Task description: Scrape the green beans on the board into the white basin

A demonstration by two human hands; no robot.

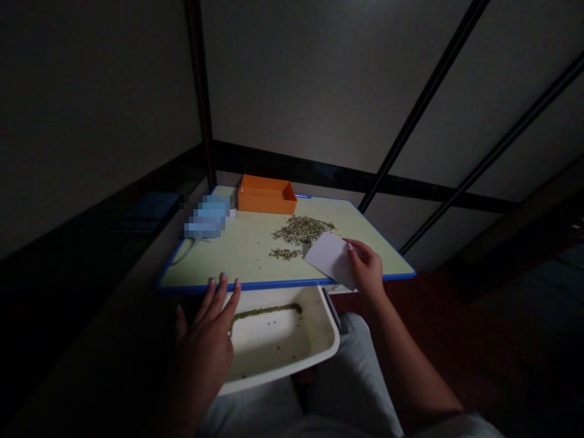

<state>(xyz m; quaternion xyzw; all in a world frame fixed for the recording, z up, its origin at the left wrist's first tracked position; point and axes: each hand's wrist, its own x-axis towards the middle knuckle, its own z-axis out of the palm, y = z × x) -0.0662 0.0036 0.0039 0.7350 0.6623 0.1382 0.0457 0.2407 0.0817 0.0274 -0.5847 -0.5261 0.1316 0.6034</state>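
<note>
My right hand (366, 266) pinches a white piece of paper or card (332, 255) by its right edge, tilted over the front of the table. The card's far edge is beside a pile of small greenish-brown grains (303, 230), whose exact kind I cannot make out. A smaller patch of the same grains (285, 253) lies just left of the card. My left hand (212, 331) has its fingers spread, with the tips at the table's blue front edge. Below that edge, over my lap, sits a white plastic tub (278, 371) with a band of grains along its far inner side.
An orange open box (266, 198) stands at the back of the pale yellow table (228, 261). To its left lies a light blue item (210, 216), blurred out, with a white cord. A blue pen-like stick (303, 196) lies behind. Wall panels rise close behind the table.
</note>
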